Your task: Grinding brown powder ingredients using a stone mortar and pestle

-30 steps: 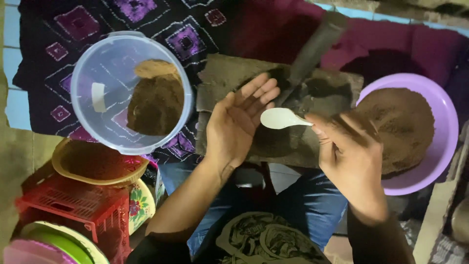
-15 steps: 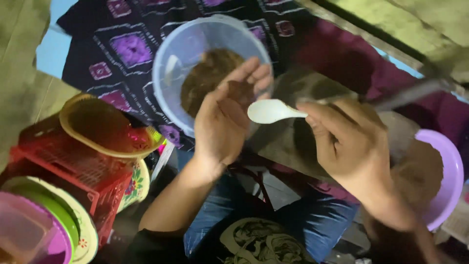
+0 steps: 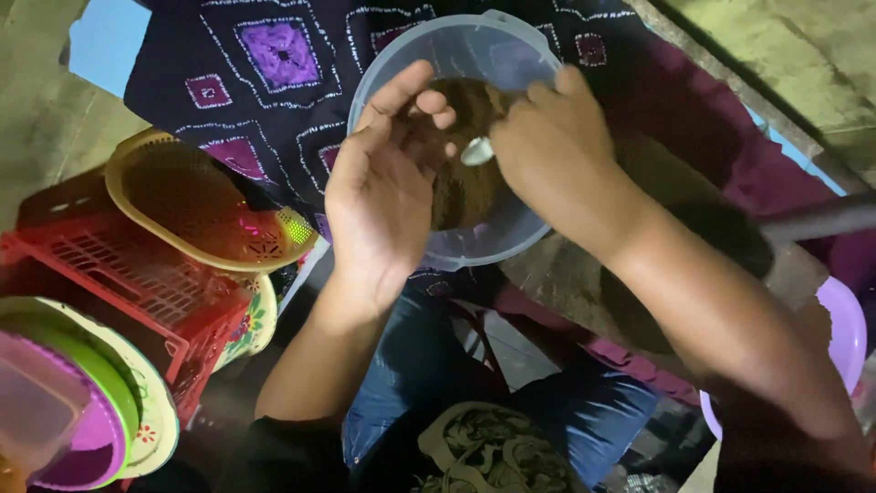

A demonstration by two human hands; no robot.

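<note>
two bare hands, both over one clear plastic bowl (image 3: 511,237) set on a dark cloth with purple diamond motifs (image 3: 265,64), far centre of the scene.

item 1: left hand (image 3: 383,196). palm up, fingers loosely spread and curled a little, grasping nothing; its fingertips lie over the near-left rim of the bowl, above the brown ground mass (image 3: 461,187) inside.

item 2: right hand (image 3: 557,151). clenched around the handle of a white spoon (image 3: 476,152); only the spoon's bowl end shows, poking out toward the left hand, just above the brown mass. handle hidden in the fist.

item 3: brown ground mass. heaped in the middle of the clear bowl, partly covered by both hands.

item 4: purple bowl (image 3: 844,319). right edge of the scene, near side of the right forearm, mostly hidden; contents cannot be told.

item 5: yellow perforated basket (image 3: 196,196). left, resting on a red plastic crate (image 3: 119,274).

item 6: stacked round plates and lids, green, cream and pink (image 3: 82,402). near left corner.

item 7: flat grey-brown slab (image 3: 584,292). under the right forearm, beside the clear bowl.

item 8: blue denim knees (image 3: 411,365). near centre, below both hands.
</note>
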